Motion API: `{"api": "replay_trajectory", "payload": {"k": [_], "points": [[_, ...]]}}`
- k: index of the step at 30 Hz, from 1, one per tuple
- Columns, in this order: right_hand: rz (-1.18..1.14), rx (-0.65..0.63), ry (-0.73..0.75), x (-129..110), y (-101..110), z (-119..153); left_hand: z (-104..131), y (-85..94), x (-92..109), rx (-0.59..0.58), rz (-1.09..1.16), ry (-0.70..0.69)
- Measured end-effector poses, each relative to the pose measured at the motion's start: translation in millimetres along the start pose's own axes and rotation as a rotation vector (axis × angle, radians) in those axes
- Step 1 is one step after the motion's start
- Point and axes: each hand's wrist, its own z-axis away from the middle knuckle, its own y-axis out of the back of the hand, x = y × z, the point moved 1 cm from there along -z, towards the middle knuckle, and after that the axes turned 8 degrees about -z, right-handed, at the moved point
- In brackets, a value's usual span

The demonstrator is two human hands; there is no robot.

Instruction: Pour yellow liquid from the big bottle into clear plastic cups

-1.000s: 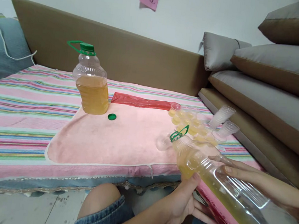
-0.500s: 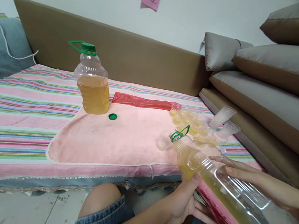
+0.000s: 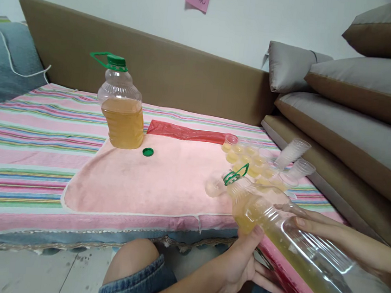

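Observation:
A large clear bottle [image 3: 310, 252] of yellow liquid lies tilted across both hands, its uncapped neck pointing left. My left hand [image 3: 244, 263] supports it from below near the shoulder, thumb against the side. My right hand [image 3: 319, 227] grips its far side. Just under the bottle's mouth stands a clear plastic cup [image 3: 214, 186]; whether liquid is flowing cannot be made out. Behind the neck are several small cups [image 3: 250, 159] holding yellow liquid. A loose green cap [image 3: 148, 152] lies on the pink cloth [image 3: 136, 182].
A second, capped bottle [image 3: 124, 120] stands upright at the cloth's back left. A red plastic bag [image 3: 186, 132] stretches along the back edge. Stacked empty cups [image 3: 292, 153] lean at the right, beside piled grey-brown cushions [image 3: 359, 121].

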Motion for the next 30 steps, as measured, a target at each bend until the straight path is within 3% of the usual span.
{"api": "replay_trajectory", "payload": {"k": [30], "points": [[0.053, 0.037, 0.026, -3.5, -2.7, 1.4, 1.1, -0.8, 1.5, -0.014, -0.019, -0.007]]}}
